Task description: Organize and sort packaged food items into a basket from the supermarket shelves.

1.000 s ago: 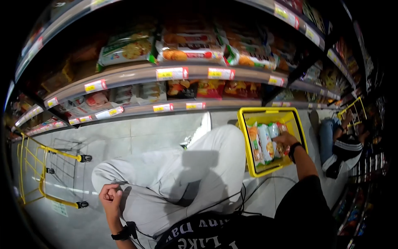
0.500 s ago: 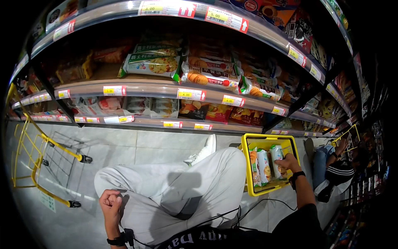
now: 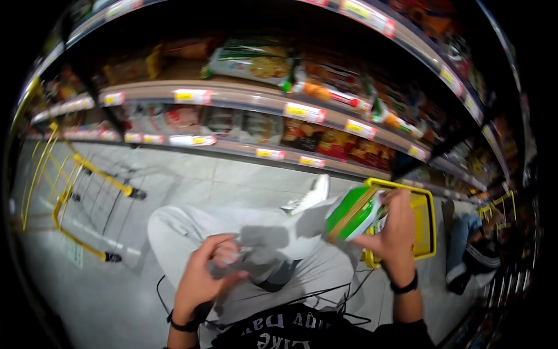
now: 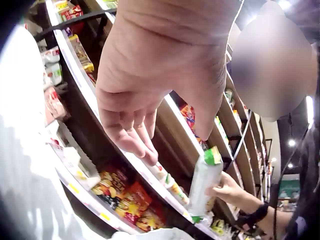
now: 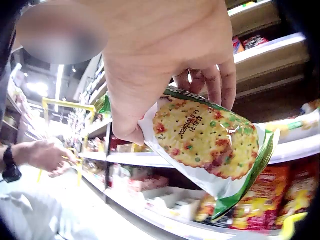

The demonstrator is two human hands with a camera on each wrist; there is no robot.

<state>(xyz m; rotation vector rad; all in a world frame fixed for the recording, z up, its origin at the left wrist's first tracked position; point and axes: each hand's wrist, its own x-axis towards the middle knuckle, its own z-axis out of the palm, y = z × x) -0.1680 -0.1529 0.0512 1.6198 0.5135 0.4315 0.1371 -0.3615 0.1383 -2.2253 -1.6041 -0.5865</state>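
1. Tilting in mid-air, the green cracker packet (image 3: 354, 212) sits above the grey-trousered knee (image 3: 273, 232), beside the rim of the yellow basket (image 3: 429, 227). The right wrist view shows its printed cracker face.
2. The right hand (image 3: 395, 232) grips the packet at one end, with the thumb on one face and the fingers curled over the other.
3. The left hand (image 3: 206, 273) hovers over the lap, well apart from the packet, fingers loosely bent and holding nothing.
4. The basket stands on the tiled floor beside the leg, with a white shoe (image 3: 308, 198) near it.
5. Shelves (image 3: 250, 99) of packaged snacks with yellow price tags run ahead. A yellow trolley (image 3: 64, 192) stands to one side, and another person (image 3: 465, 238) crouches at the far edge.
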